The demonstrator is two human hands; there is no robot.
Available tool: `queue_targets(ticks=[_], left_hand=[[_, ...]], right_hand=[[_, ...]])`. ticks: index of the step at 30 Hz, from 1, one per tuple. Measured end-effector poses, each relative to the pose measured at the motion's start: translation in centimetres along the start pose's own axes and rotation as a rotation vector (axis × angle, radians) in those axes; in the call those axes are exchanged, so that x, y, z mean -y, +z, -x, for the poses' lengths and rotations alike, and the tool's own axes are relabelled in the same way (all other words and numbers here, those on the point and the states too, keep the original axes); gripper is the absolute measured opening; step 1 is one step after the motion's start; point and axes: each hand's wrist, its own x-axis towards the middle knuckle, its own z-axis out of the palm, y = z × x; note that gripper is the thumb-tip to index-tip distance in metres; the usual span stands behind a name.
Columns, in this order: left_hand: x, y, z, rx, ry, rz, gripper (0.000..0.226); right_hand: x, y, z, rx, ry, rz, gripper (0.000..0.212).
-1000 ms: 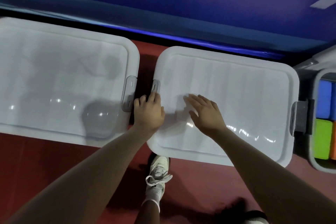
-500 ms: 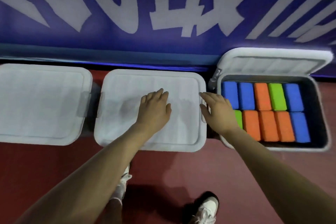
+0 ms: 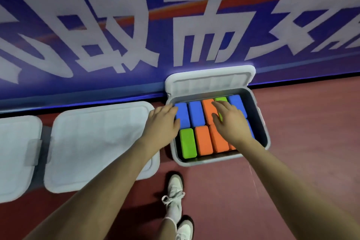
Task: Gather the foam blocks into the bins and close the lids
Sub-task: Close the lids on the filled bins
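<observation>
Blue banner wall (image 3: 116,25) spans 12 o'clock above the red floor (image 3: 302,161). Two closed bins, far-left bin (image 3: 15,154) and middle bin (image 3: 97,142), sit at 9 o'clock. Open bin (image 3: 265,128) at 2 o'clock, its lid (image 3: 210,80) raised against the wall, holds foam blocks (image 3: 202,140) packed in rows. Left hand (image 3: 161,122) over its left rim, grip released. Right hand (image 3: 231,121) flat on the blocks, grip released.

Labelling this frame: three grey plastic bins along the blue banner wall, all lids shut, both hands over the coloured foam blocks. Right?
Not quite. The head view shows the rightmost grey plastic bin with its lid raised; only the two others are shut. Both hands, left hand and right hand, are over the coloured foam blocks.
</observation>
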Motion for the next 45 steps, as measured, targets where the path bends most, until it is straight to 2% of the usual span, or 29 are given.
queue_targets(ticks=[11, 15, 18, 19, 23, 29, 34, 37, 41, 45], left_hand=[[-1.7, 4.9, -10.9, 0.108, 0.019, -0.067, 0.046], [-2.2, 6.5, -14.3, 0.115, -0.034, -0.047, 0.046], [-2.9, 8.0, -17.1, 0.051, -0.039, 0.022, 0.045], [-2.9, 8.7, -18.3, 0.001, -0.045, 0.01, 0.045], [-4.1, 12.7, -23.7, 0.0, -0.065, -0.014, 0.047], [-6.1, 19.0, -31.6, -0.081, -0.151, -0.025, 0.062], [-7.2, 22.3, -33.7, -0.036, -0.182, 0.006, 0.072], [-7.0, 23.2, -34.5, -0.076, -0.174, -0.013, 0.075], [-6.6, 24.3, -34.0, -0.193, -0.113, -0.095, 0.073], [-6.2, 24.6, -34.4, -0.321, -0.084, -0.184, 0.067]], right_hand=[[-7.9, 2.7, -8.9, 0.111, -0.043, 0.054, 0.039], [-11.3, 3.3, -12.0, 0.116, -0.061, 0.077, 0.037], [-14.2, 4.0, -14.9, 0.148, -0.114, 0.082, 0.039], [-15.2, 4.2, -16.1, 0.161, -0.143, 0.097, 0.041], [-20.7, 6.2, -20.5, 0.222, -0.246, 0.207, 0.052], [-29.3, 9.6, -26.0, 0.265, -0.345, 0.378, 0.081], [-33.2, 12.3, -28.1, 0.223, -0.39, 0.467, 0.094], [-34.2, 14.1, -28.2, 0.152, -0.412, 0.425, 0.097], [-33.9, 15.5, -27.8, -0.077, -0.342, 0.218, 0.082], [-35.5, 15.6, -27.3, -0.309, -0.486, 0.219, 0.054]])
